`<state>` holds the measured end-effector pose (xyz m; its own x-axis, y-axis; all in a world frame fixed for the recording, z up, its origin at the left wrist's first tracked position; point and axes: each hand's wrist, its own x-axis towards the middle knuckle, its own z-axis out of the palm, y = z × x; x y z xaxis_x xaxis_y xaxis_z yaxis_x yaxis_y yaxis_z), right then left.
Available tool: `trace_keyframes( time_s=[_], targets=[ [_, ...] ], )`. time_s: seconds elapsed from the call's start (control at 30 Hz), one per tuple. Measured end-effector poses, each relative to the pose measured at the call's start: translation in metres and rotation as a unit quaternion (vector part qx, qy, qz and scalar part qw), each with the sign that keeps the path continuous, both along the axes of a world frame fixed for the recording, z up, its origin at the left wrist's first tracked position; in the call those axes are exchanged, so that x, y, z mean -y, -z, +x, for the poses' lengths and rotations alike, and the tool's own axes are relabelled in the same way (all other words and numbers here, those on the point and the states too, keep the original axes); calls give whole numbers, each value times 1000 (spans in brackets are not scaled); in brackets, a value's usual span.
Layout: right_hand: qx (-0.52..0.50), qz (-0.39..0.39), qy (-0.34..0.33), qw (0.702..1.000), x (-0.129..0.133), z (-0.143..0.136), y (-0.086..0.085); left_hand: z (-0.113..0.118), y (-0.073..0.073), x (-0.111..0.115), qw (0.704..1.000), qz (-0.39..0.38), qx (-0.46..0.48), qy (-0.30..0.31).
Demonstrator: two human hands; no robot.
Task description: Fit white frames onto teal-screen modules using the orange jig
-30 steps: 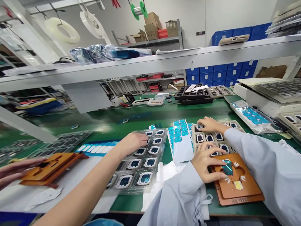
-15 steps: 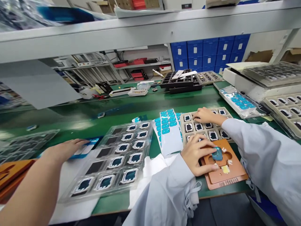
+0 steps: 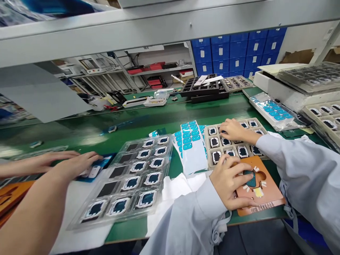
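My left hand (image 3: 232, 182) lies with spread fingers over the left side of an orange fixture plate (image 3: 268, 194). Its fingertips touch a teal rounded piece (image 3: 251, 179) in the plate's recess, and the thumb rests on the plate nearer me. White tabs and a yellow patch (image 3: 258, 192) show beside the recess. My right hand (image 3: 232, 130) reaches into a beige compartment tray (image 3: 208, 150) of white-framed dark parts (image 3: 242, 151). Its fingers are bent together over one compartment, and their tips hide whatever is between them.
To the left a co-worker's hands (image 3: 79, 164) work at a blue-backed sheet. A clear tray (image 3: 106, 203) of similar parts lies between us, near sheets of teal stickers (image 3: 191, 136) and white cloth (image 3: 172, 187). A grey shelf beam (image 3: 170, 32) crosses above the green table.
The co-worker's second hand has come in from the left. My left hand and the orange plate sit slightly further right and lower in view. My right hand stays at the beige tray.
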<state>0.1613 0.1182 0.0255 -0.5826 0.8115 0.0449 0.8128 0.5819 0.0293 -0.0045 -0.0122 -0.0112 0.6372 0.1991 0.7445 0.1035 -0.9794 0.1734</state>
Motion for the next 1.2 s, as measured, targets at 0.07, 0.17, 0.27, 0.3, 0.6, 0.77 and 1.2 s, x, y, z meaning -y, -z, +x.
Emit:
trace_keyframes(
  time_s=[0.07, 0.17, 0.27, 0.3, 0.6, 0.77, 1.2],
  targets=[
    [-7, -28, -77, 997, 5, -5, 0, -1, 0, 0, 1000, -11, -9, -3],
    [-21, -70, -156, 985, 10, -12, 2, -3, 0, 0, 998, -36, -58, 3],
    [-58, -90, -173, 979, 10, -15, 5, -5, -2, -1, 996, -59, -58, 31],
    [-75, -96, -172, 977, 9, -16, 6, -5, -2, -1, 996, -63, -51, 38],
    [-294, -95, -106, 945, 35, 17, -12, -7, -7, 3, 995, -74, -63, 28],
    [-462, -100, -146, 869, 96, 74, -16, -12, -17, 3, 990, -95, -97, 48],
    [-441, -111, -145, 879, 153, 97, -11, -11, -22, 8, 987, -128, -95, 38]
  ],
)
